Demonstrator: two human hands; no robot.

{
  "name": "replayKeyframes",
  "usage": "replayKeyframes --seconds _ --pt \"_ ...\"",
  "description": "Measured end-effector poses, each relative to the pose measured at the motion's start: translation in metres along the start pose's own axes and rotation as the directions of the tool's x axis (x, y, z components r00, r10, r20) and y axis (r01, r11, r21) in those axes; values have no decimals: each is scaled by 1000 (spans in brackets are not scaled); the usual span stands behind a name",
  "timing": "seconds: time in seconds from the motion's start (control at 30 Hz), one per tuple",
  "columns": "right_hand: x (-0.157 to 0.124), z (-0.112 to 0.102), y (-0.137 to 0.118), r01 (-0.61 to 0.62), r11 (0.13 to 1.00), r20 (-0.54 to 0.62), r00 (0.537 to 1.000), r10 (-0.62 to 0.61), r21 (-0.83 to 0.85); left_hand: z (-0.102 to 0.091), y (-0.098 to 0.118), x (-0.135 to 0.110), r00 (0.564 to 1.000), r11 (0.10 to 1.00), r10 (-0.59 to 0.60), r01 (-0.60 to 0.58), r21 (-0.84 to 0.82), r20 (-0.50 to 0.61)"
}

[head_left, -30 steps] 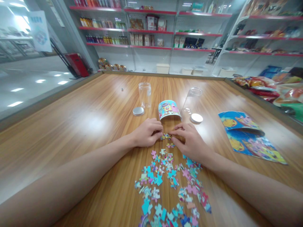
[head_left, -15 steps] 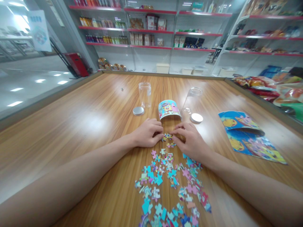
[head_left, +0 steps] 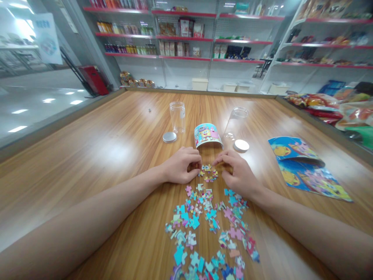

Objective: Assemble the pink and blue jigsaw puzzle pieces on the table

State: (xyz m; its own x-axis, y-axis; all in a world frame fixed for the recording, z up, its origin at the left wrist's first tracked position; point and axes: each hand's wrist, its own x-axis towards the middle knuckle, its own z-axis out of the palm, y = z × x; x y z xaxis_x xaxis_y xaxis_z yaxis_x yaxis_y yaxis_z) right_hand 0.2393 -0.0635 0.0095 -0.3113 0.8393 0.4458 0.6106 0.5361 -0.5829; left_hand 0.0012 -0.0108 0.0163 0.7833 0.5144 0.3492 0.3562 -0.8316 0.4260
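Between my hands lies a small cluster of joined yellow puzzle pieces (head_left: 207,168). My left hand (head_left: 183,165) rests at its left side, fingers curled and thumb tip touching a yellow piece at the edge. My right hand (head_left: 237,171) is just to the right, holding nothing, its thumb and index finger apart. Nearer to me many loose jigsaw pieces (head_left: 194,221) in blue, pink and white are spread over the wood. A curved cartoon picture sheet (head_left: 208,134) stands behind the cluster.
Two clear jars (head_left: 178,118) stand farther back, with a silver lid (head_left: 169,137) and a whitish lid (head_left: 241,146) beside them. Blue printed sheets (head_left: 309,171) lie at right. The table (head_left: 116,128) has a raised border; bagged goods (head_left: 314,105) lie beyond its right edge.
My right hand has moved slightly right, off the yellow pieces, and its thumb has come away from the fingers. My left hand has stayed nearly in place.
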Motion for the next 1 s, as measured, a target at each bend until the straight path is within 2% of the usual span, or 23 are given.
replayKeyframes --seconds 0.27,0.7,0.8,0.87,0.97,1.0 --pt "0 2 -1 -9 999 23 1000 10 -36 0 0 0 1000 1000 8 -8 -10 16" --pt "0 5 2 -16 997 -10 1000 15 -80 -1 -1 -1 1000 1000 22 -22 -10 10" --pt "0 4 1 -16 997 -16 1000 15 -75 -1 0 1 996 999 45 -46 -21 -76" --pt "1 3 -1 -27 997 -22 999 25 -70 -3 9 0 977 996 73 -81 -33 -202" --pt "1 2 -3 -59 997 -19 998 58 -48 -9 45 -10 892 987 87 -138 -84 -445" --pt "1 2 -3 -66 997 -19 998 65 -39 -12 61 -17 872 987 63 -127 -101 -485"
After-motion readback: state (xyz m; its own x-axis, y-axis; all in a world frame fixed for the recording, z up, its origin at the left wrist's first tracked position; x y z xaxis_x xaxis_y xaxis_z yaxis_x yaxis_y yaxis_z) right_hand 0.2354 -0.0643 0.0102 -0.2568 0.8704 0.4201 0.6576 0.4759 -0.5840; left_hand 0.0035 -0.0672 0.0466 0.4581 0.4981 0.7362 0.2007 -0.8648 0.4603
